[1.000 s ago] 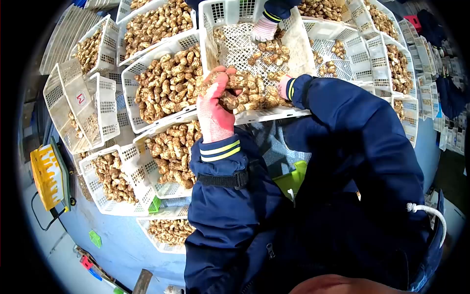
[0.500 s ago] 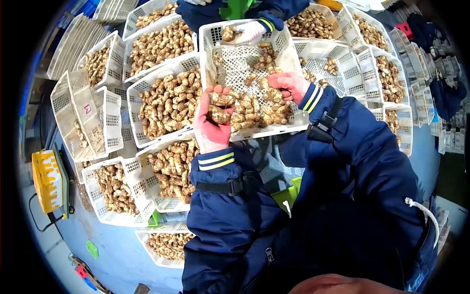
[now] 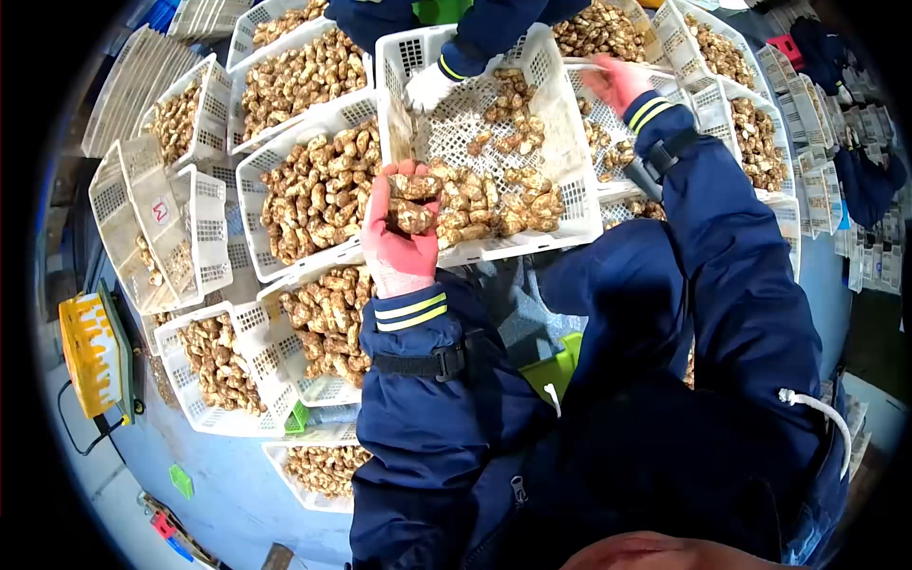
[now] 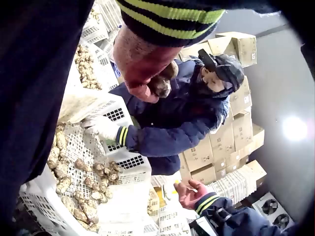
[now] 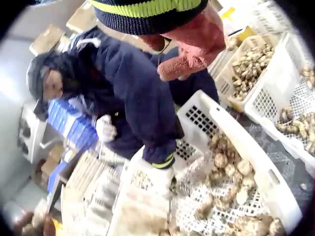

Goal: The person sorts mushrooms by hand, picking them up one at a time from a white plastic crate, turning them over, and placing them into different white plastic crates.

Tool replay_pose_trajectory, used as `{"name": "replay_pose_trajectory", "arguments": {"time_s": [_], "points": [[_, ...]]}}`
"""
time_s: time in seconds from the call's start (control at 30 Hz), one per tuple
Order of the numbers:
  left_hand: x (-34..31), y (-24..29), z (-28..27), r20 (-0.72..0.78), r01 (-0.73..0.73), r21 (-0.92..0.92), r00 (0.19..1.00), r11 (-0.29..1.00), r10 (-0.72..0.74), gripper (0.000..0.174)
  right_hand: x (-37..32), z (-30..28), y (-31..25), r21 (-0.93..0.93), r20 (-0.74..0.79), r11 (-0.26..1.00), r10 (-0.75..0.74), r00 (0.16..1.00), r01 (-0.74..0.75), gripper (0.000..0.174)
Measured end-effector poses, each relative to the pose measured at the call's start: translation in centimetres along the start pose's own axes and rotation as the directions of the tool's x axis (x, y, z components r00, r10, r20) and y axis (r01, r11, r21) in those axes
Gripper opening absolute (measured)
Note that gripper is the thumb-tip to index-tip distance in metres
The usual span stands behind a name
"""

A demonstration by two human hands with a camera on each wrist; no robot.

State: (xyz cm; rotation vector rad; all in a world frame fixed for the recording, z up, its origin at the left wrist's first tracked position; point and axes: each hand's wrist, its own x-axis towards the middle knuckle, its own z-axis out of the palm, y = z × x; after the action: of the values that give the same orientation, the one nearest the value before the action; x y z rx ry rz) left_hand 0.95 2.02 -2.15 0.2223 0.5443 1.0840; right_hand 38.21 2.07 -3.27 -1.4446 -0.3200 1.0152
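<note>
My left hand [image 3: 402,237], in a red-coated glove, holds a pair of knobbly brown-and-white tubers [image 3: 413,201] at the near left edge of the middle white crate [image 3: 587,214]. In the left wrist view the fingers curl around the tubers [image 4: 161,84]. My gloved right hand [image 3: 617,84] is over the far part of the neighbouring crate [image 3: 676,90] on the right, fingers loosely bent. Nothing shows between those fingers [image 5: 174,68] in the right wrist view. More tubers [image 3: 465,199] lie in the middle crate's near half.
Across from me another person's white-gloved hand [image 3: 432,87] reaches into the middle crate's far left corner. Full crates of tubers [image 3: 318,195] stand close on the left. A yellow-and-green platform cart [image 3: 90,351] stands further left, and a green bin [image 3: 560,366] sits below me.
My right hand has left the tubers in the middle crate and moved right and away to the neighbouring crate. My left hand keeps its tubers. The other person's hand has set down a tuber.
</note>
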Motion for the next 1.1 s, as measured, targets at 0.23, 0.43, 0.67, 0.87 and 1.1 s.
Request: {"name": "replay_pose_trajectory", "arguments": {"time_s": [0.23, 0.43, 0.67, 0.87, 1.1], "points": [[-0.3, 0.3, 0.7, -0.07, -0.019, 0.019, 0.997, 1.0, 0.02, 0.031, -6.2, 9.2, 13.9, -0.683, 0.459, -0.137, 0.683, 0.568, 0.717, 0.032], [-0.2, 0.2, 0.8, -0.031, -0.024, 0.031, 0.999, 0.999, 0.025, 0.031, -5.8, 7.4, 20.7, -0.473, 0.472, -0.356, 0.67, 0.573, 0.806, 0.041], [0.2, -0.2, -0.7, -0.013, -0.003, 0.199, 1.0, 0.98, 0.006, 0.026, -7.0, 8.7, 9.3, -0.752, 0.546, 0.659, 0.622, 0.561, 0.001, 0.025], [0.1, -0.9, -0.4, 0.043, 0.232, 0.161, 0.969, 0.959, -0.241, 0.026, -12.5, 9.0, 3.5, -0.537, 0.644, 0.841, 0.462, 0.609, -0.07, 0.037], [-0.1, -1.4, 0.3, 0.046, 0.257, 0.265, 0.96, 0.929, -0.278, 0.03, -14.9, 10.3, 4.9, -0.451, 0.693, 0.893, 0.36, 0.625, -0.015, 0.017]]}}
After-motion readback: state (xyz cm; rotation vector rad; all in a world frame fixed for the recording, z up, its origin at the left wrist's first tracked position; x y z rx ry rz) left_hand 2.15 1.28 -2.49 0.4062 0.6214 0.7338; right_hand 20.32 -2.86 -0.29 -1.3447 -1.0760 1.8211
